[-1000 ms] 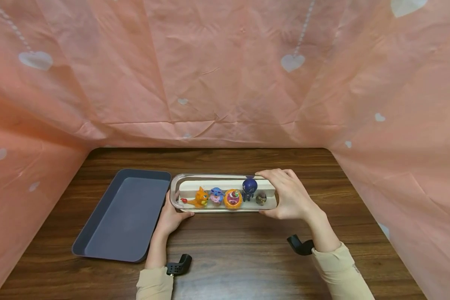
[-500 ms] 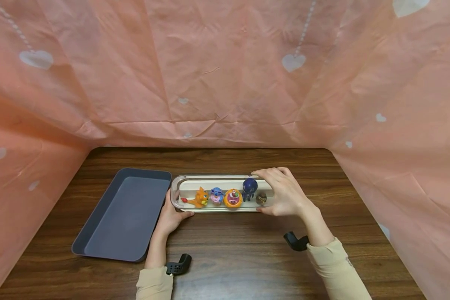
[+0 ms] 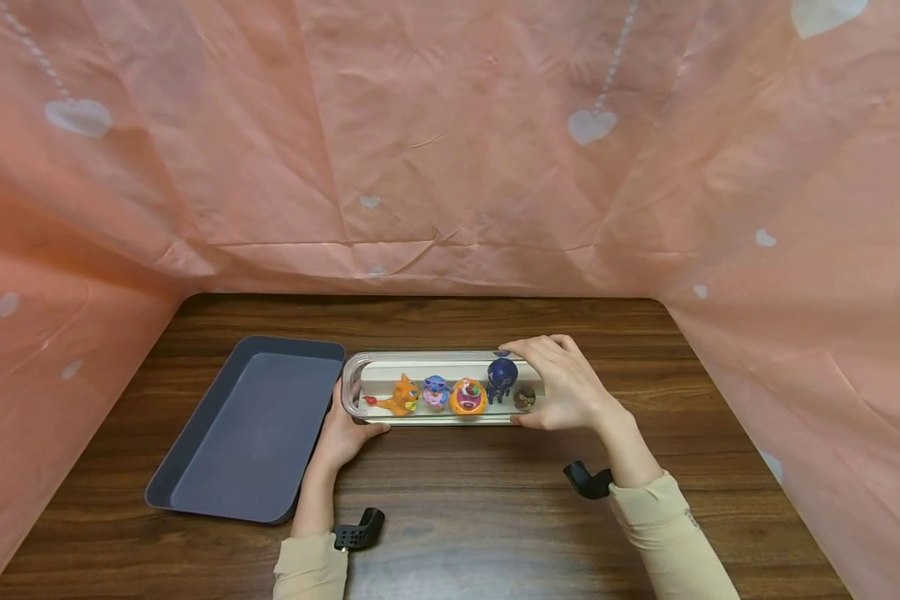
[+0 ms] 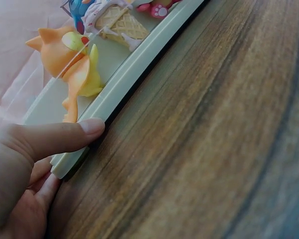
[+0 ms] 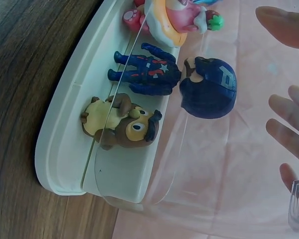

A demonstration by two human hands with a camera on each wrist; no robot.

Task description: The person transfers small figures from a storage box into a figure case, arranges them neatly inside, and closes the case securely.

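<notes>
A white display base [image 3: 390, 375] with a raised back step carries several small toy figurines in a row. They are an orange dragon-like figurine [image 4: 60, 55], a blue one with an ice-cream cone [image 3: 435, 393], an orange-and-pink round one [image 3: 468, 397], a dark-blue helmeted one [image 5: 209, 87] and an owl [image 5: 124, 124]. Over them is a clear cover [image 3: 350, 387], its lower edge crossing in front of the figurines in the right wrist view. My left hand [image 3: 342, 432] grips the base's left end, thumb on the front edge. My right hand [image 3: 566, 387] spans the cover's right end and holds it front and back.
Left of the display base lies a shallow grey-blue tray [image 3: 232, 433], close beside my left hand. Everything rests on a dark wood table [image 3: 457, 508]. Pink fabric [image 3: 450, 150] with white hearts hangs behind and on both sides.
My right hand has shifted slightly left along the clear cover. My left hand stays on the base, and the figurines keep their places.
</notes>
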